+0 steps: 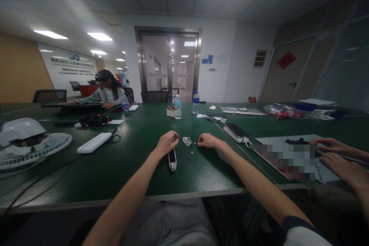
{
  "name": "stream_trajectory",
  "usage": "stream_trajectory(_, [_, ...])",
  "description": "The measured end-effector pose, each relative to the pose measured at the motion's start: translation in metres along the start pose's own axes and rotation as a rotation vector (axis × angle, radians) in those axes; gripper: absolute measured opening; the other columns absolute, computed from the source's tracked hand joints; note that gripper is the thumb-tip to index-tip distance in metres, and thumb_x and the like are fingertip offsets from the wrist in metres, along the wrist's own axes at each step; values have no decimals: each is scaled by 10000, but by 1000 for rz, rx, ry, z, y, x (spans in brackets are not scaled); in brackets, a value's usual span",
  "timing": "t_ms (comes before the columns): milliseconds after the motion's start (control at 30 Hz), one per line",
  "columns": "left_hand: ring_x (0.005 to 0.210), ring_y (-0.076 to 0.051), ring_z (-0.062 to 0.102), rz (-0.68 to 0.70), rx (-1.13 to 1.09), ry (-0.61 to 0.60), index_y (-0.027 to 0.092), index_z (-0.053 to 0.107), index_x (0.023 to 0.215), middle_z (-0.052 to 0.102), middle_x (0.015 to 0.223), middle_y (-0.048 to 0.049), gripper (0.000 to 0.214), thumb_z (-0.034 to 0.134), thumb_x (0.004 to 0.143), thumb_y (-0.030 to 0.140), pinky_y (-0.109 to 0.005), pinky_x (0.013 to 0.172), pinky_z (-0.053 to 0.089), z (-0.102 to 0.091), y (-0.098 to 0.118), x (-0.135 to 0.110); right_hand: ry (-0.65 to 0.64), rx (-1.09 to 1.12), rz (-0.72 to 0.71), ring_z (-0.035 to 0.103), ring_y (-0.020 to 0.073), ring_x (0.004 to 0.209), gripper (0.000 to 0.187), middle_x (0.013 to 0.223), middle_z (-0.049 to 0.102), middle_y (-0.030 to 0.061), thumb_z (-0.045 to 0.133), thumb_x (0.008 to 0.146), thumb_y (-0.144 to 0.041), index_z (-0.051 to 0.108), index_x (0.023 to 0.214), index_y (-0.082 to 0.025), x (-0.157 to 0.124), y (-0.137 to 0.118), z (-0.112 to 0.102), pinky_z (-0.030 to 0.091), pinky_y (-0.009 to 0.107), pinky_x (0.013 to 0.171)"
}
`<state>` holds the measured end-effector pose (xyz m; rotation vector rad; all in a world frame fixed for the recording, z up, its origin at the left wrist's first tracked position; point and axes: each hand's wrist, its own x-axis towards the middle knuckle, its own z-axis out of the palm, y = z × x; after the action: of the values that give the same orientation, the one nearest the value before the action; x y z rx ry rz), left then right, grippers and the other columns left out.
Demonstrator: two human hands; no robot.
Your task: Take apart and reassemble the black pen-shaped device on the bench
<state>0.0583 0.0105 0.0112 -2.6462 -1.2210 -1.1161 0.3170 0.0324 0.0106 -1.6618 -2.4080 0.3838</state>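
The left hand (167,143) and the right hand (206,140) rest on a green table (121,173), and both are loosely curled. I cannot tell if either hand pinches something small, but no held thing is visible. Between the hands lies a small metal bracket (187,141), and a small metal ring (191,152) lies just near it, on the far side of the table's near edge. A narrow black-and-white device (172,160) lies just below the left hand; I cannot tell if they touch.

To the right, a smartphone (236,130) sits on a white power bank (230,135). Further right, a co-worker's hands (337,157) rest over a pale sheet (325,175), partly blurred. On the left lie a white fan (31,142) and a white long case (93,142). Water bottles (178,107) stand at the far side, where another person (106,92) sits at the table.
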Motion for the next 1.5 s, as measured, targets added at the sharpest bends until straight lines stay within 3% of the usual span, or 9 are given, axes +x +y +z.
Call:
stream_trajectory(200, [623,-113,517,1,4,0,174,581,842,571,774,-3,85,521,781,181,-232,631,423,-2,2,0,143,54,-117,608,132,740,169,824,678,34,576,769,-283,672,844,-165,-1,-2,3,428,198,641])
stream_trajectory(533, [620,-121,513,-3,-31,1,177,588,835,570,770,-6,91,527,768,171,-244,619,424,-1,2,-1,155,123,-44,620,133,729,174,802,682,28,653,727,-258,690,875,-173,10,-1,13,449,197,662])
stream_trajectory(733, [638,-118,514,-1,-35,4,173,585,817,564,764,-3,76,534,760,168,-235,622,418,1,3,-3,71,120,45,618,131,637,148,720,684,29,669,675,-246,719,796,-176,18,-7,6,450,189,589])
stream_trajectory(833, [635,-116,508,0,-38,3,174,589,823,562,763,-1,86,535,758,164,-236,626,414,0,4,-3,-32,150,129,572,105,523,154,617,652,10,682,631,-248,711,759,-168,26,-11,1,441,187,525])
stream_trajectory(933, [629,-116,506,-8,-31,0,172,589,818,559,752,1,85,533,755,161,-236,626,413,-1,5,-4,-132,163,220,526,96,451,104,477,577,-3,690,597,-230,674,634,-134,32,-17,-5,429,191,486])
stream_trajectory(1033, [631,-117,509,-14,-18,0,173,588,823,566,764,-2,86,528,762,165,-235,621,413,-2,6,-4,-148,163,211,502,96,419,135,451,555,10,675,601,-215,618,518,-125,31,-22,-5,415,206,464])
stream_trajectory(1300, [645,-118,521,-38,-32,0,184,604,823,570,764,0,90,537,766,165,-234,639,421,-2,5,-4,93,40,51,593,146,589,41,647,662,46,641,639,-160,674,616,-166,13,-26,4,406,210,513])
stream_trajectory(1500, [669,-119,563,-77,-134,68,174,622,818,623,779,0,92,547,764,171,-243,683,439,0,0,-2,419,130,-167,584,119,638,90,727,672,32,597,706,-190,657,764,-158,4,-49,5,409,198,581])
